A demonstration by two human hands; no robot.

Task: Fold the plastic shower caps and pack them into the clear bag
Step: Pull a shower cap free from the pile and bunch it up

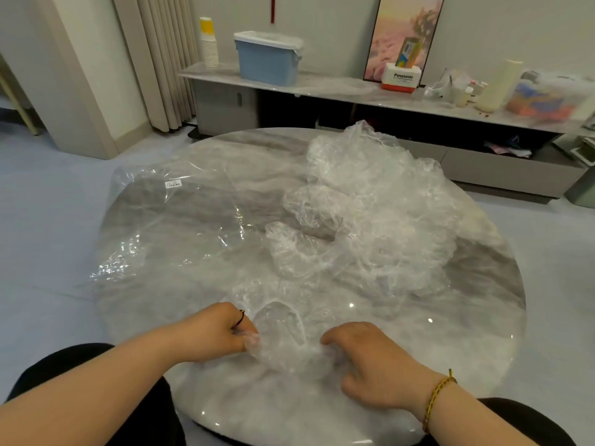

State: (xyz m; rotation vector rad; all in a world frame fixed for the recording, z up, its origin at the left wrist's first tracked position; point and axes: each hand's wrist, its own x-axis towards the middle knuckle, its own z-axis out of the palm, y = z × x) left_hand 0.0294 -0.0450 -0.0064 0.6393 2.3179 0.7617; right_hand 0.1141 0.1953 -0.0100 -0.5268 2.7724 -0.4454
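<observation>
On the left half of the round grey marbled tabletop (pixel 483 278) we see the flat clear plastic bag (pixel 174 220) lying spread out, a small white label near its far edge; we can make out nothing packed inside it. At the tabletop's near edge our left hand (pixel 215 333) pinches the left rim of one thin, crinkled transparent shower cap (pixel 283 336), fingertips curled round the gathered plastic. The cap rests on the tabletop between both hands. Our right hand (pixel 370 358) grips its right side, fingers curled down into the film. Over the tabletop's right and far part sits the loose heap of clear shower caps (pixel 380 220), still unfolded.

We judge we are at the folding step, on a single cap, with most of the work ahead. The next move calls for bringing the two held edges together, flattening the slippery film, then carrying it across the tabletop to the bag's opening.
</observation>
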